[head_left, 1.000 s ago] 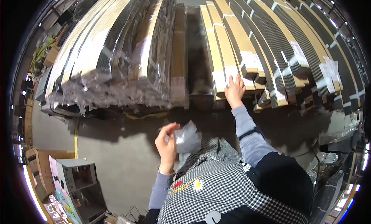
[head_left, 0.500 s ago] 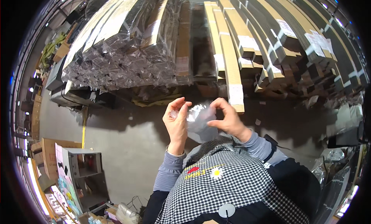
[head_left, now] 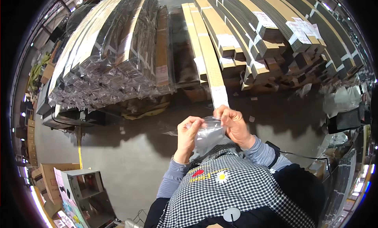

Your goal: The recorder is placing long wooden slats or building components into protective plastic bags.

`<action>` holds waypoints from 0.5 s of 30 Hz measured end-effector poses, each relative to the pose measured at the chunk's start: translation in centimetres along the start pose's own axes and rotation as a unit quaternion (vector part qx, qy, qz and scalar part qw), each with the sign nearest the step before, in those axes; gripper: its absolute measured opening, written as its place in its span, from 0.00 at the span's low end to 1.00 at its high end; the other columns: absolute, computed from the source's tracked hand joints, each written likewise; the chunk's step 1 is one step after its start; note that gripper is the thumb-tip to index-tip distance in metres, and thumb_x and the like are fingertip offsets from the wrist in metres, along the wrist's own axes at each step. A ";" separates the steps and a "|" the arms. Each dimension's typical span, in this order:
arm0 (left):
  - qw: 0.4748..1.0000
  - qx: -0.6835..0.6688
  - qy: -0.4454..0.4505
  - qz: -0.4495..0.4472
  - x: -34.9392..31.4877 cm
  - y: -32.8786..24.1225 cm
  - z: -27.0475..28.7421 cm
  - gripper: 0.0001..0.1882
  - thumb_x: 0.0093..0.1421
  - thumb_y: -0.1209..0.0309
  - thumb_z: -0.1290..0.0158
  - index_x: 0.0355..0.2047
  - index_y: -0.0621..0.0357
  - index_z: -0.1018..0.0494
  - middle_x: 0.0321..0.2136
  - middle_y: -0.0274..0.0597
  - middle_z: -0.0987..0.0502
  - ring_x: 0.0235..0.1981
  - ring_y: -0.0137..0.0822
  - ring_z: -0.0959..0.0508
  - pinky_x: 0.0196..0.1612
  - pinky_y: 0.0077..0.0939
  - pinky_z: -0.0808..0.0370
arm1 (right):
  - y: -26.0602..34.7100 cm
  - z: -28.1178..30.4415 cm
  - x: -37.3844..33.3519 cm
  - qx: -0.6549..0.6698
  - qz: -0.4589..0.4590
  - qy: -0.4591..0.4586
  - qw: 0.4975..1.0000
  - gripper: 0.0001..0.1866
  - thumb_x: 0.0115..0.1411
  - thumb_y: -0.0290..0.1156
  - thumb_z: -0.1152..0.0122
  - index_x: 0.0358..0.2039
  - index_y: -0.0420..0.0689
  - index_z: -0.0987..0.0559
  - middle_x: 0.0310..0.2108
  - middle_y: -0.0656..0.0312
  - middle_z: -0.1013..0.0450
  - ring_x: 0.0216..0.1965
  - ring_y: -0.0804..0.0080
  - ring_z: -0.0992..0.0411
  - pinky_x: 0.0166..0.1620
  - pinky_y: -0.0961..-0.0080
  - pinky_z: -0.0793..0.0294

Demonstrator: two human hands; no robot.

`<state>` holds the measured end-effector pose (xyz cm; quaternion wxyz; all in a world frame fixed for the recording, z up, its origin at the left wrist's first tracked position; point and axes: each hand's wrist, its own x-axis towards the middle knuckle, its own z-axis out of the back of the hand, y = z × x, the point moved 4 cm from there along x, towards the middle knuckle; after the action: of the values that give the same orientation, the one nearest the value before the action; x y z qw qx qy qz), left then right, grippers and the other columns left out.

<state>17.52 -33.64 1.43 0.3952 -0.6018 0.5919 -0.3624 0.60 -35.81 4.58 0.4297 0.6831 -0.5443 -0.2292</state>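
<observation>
A clear plastic bag (head_left: pixel 208 136) is stretched between both hands in front of the checkered apron (head_left: pixel 224 177). On its left side, my left hand (head_left: pixel 188 136) pinches the upper edge between thumb and fingers. Its upper right corner is gripped by my right hand (head_left: pixel 235 125), with the fingers curled over it. Loose film hangs below and between the hands. Just beyond my right hand ends a long cardboard-coloured strip (head_left: pixel 210 66) with a white label. Whether anything lies inside the bag, I cannot tell.
Bundles wrapped in clear film (head_left: pixel 106 86) are stacked at the far left. Long cardboard-edged bundles (head_left: pixel 232 27) with white labels lie at the far right. A grey cabinet (head_left: pixel 84 184) and a cardboard box (head_left: pixel 53 180) stand at the lower left. A yellow line (head_left: pixel 80 147) marks the grey floor.
Both hands have shifted slightly down and right, nearer the apron. My right hand's fingers, apart before, are now closed on the bag. The surroundings have slid left in view.
</observation>
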 end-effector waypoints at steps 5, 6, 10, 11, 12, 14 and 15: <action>0.967 -0.180 0.147 0.106 -0.5 1.2 0.1 0.13 0.63 0.65 0.42 0.25 0.60 0.25 0.22 0.38 0.24 0.23 0.30 0.26 0.25 0.24 0.30 | -0.6 2.2 -2.2 0.258 -0.146 0.085 0.951 0.16 0.65 0.42 0.41 0.27 0.45 0.28 0.22 0.66 0.32 0.36 0.70 0.34 0.42 0.75 0.36; 0.961 -0.138 0.178 0.158 -0.4 1.8 0.6 0.15 0.62 0.64 0.42 0.24 0.61 0.26 0.18 0.37 0.26 0.20 0.29 0.28 0.21 0.27 0.33 | -0.3 3.7 -2.3 0.176 -0.118 0.072 0.975 0.16 0.64 0.44 0.41 0.25 0.47 0.28 0.19 0.68 0.34 0.35 0.67 0.35 0.41 0.74 0.37; 0.857 0.423 0.280 0.088 3.1 6.8 0.9 0.10 0.60 0.67 0.43 0.29 0.62 0.21 0.23 0.46 0.20 0.23 0.35 0.21 0.28 0.31 0.26 | -1.6 12.1 -3.5 -0.493 -0.098 0.143 0.853 0.11 0.58 0.39 0.37 0.28 0.45 0.22 0.24 0.66 0.30 0.37 0.67 0.33 0.44 0.71 0.36; 0.803 0.505 0.311 0.055 3.6 9.3 1.1 0.08 0.57 0.69 0.42 0.33 0.60 0.19 0.30 0.50 0.18 0.30 0.46 0.18 0.34 0.36 0.23 | -3.7 14.1 -4.1 -0.632 -0.069 0.190 0.748 0.11 0.57 0.38 0.37 0.29 0.44 0.21 0.27 0.64 0.28 0.38 0.66 0.32 0.45 0.68 0.35; 0.774 0.546 0.319 -0.003 3.9 12.7 2.4 0.08 0.55 0.68 0.42 0.32 0.58 0.19 0.28 0.50 0.19 0.30 0.48 0.18 0.35 0.39 0.23 | -6.2 15.7 -4.1 -0.632 -0.148 0.223 0.727 0.10 0.57 0.36 0.38 0.27 0.43 0.21 0.32 0.62 0.25 0.41 0.63 0.31 0.45 0.67 0.35; 0.743 0.581 0.326 -0.063 5.1 16.4 2.8 0.08 0.54 0.68 0.42 0.31 0.56 0.19 0.26 0.50 0.20 0.30 0.50 0.19 0.36 0.42 0.23 | -9.7 18.9 -3.6 -0.686 -0.110 0.209 0.688 0.10 0.57 0.36 0.39 0.27 0.42 0.21 0.32 0.61 0.26 0.42 0.62 0.31 0.45 0.65 0.34; 0.724 0.618 0.298 -0.069 6.1 16.6 2.5 0.08 0.52 0.69 0.42 0.32 0.55 0.19 0.28 0.50 0.20 0.31 0.49 0.19 0.37 0.41 0.22 | -9.8 19.7 -3.0 -0.739 -0.065 0.189 0.644 0.10 0.57 0.35 0.39 0.27 0.42 0.21 0.31 0.59 0.26 0.42 0.62 0.31 0.45 0.63 0.32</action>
<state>12.91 -39.39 -14.84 0.4571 -0.1246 0.2811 -0.8346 -10.34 -39.24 -14.38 0.8690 0.2010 -0.0558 -0.4487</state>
